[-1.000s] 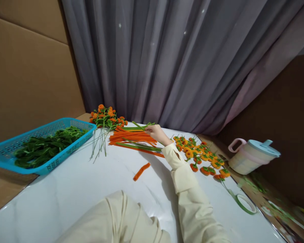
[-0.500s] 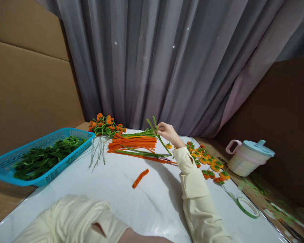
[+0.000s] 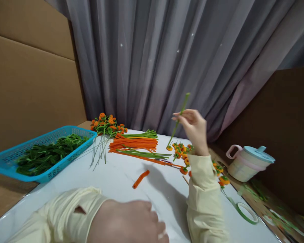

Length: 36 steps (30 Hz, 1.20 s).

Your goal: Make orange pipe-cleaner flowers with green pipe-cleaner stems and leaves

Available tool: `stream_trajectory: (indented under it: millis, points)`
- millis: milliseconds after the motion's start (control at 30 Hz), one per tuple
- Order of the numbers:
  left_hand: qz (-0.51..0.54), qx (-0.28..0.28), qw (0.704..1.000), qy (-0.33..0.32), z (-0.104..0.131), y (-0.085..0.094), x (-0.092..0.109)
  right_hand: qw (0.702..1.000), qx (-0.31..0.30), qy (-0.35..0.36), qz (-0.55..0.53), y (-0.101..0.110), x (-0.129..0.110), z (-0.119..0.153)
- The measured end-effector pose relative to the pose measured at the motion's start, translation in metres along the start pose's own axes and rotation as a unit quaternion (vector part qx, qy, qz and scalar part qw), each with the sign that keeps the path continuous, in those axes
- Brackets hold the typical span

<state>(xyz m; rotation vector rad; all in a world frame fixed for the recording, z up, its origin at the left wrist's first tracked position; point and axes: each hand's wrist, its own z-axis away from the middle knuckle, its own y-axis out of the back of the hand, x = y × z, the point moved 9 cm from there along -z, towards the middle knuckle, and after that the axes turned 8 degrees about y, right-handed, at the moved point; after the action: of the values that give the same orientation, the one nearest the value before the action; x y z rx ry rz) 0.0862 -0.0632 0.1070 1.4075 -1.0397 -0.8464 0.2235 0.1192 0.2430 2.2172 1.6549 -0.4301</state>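
Note:
My right hand (image 3: 194, 126) is raised above the back right of the table, pinching a green pipe cleaner (image 3: 183, 107) between thumb and fingers. The strip slants down to the left from the grip. Low in the view, my left hand (image 3: 126, 219) shows its back, with the fingers curled; anything within them is hidden. A short orange fuzzy piece (image 3: 141, 179) lies on the white table between the hands. Behind it are a pile of orange pipe cleaners (image 3: 134, 143), a bundle of green ones (image 3: 144, 134) and several loose green strips (image 3: 147, 154).
A blue basket (image 3: 58, 171) of green leaves stands left. Orange flowers (image 3: 107, 123) on stems lie at the back left. Small orange and yellow flower heads (image 3: 179, 150) spread on the right, near green tape (image 3: 247, 213) and a lidded cup (image 3: 245, 165).
My right hand has moved up and right, lifting a green pipe cleaner away from the green bundle. My left hand has come into view at the bottom.

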Motion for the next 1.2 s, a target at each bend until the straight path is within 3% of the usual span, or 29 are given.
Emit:
stream_trajectory:
  millis: [67, 133, 233, 267, 300, 367, 433, 500, 600, 700, 767, 833, 900, 967, 1067, 1200]
  points:
    - [-0.068, -0.021, 0.997, 0.014, -0.015, 0.0, -0.022, 0.996, 0.068, 0.052, 0.021, 0.028, -0.044, -0.003]
    - [-0.105, 0.0, 0.987, 0.118, -0.03, 0.001, -0.064, 0.985, 0.123, 0.096, 0.072, 0.052, -0.085, 0.002]
    - [-0.091, 0.008, 0.958, 0.271, -0.036, -0.017, -0.128, 0.964, 0.122, 0.127, 0.201, 0.065, -0.126, 0.015]
    - [-0.057, 0.008, 0.957, 0.283, -0.036, -0.028, -0.142, 0.953, 0.096, 0.129, 0.255, 0.063, -0.131, 0.02]
    - [-0.01, 0.005, 0.958, 0.285, -0.037, -0.039, -0.152, 0.943, 0.024, 0.122, 0.31, 0.052, -0.129, 0.026]
    - [0.098, 0.019, 0.951, 0.293, -0.036, -0.058, -0.17, 0.905, -0.117, 0.177, 0.368, 0.026, -0.125, 0.046]
    - [0.237, 0.052, 0.922, 0.302, -0.035, -0.07, -0.184, 0.876, -0.263, 0.201, 0.351, -0.001, -0.106, 0.074]
    - [0.338, 0.068, 0.886, 0.311, -0.034, -0.079, -0.194, 0.854, -0.342, 0.177, 0.35, -0.014, -0.081, 0.098]
    - [0.407, 0.049, 0.858, 0.31, -0.037, -0.087, -0.197, 0.86, -0.379, 0.093, 0.33, -0.017, -0.054, 0.124]
    - [0.525, 0.014, 0.802, 0.284, -0.04, -0.086, -0.187, 0.903, -0.335, -0.021, 0.27, -0.005, -0.052, 0.142]
    - [0.705, -0.007, 0.663, 0.249, -0.041, -0.083, -0.172, 0.926, -0.284, -0.138, 0.205, 0.007, -0.057, 0.158]
    - [0.797, -0.008, 0.558, 0.231, -0.042, -0.075, -0.16, 0.929, -0.215, -0.276, 0.12, 0.017, -0.062, 0.18]
    - [0.846, -0.022, 0.489, 0.211, -0.045, -0.066, -0.147, 0.911, -0.088, -0.401, 0.047, 0.027, -0.067, 0.204]
    - [0.875, -0.043, 0.438, 0.202, -0.049, -0.059, -0.135, 0.876, -0.004, -0.481, -0.029, 0.021, -0.072, 0.227]
    - [0.903, -0.067, 0.37, 0.208, -0.057, -0.048, -0.125, 0.858, 0.045, -0.507, -0.075, -0.001, -0.073, 0.243]
    - [0.922, -0.025, 0.324, 0.213, -0.072, -0.027, -0.129, 0.89, 0.053, -0.453, -0.031, -0.024, -0.069, 0.241]
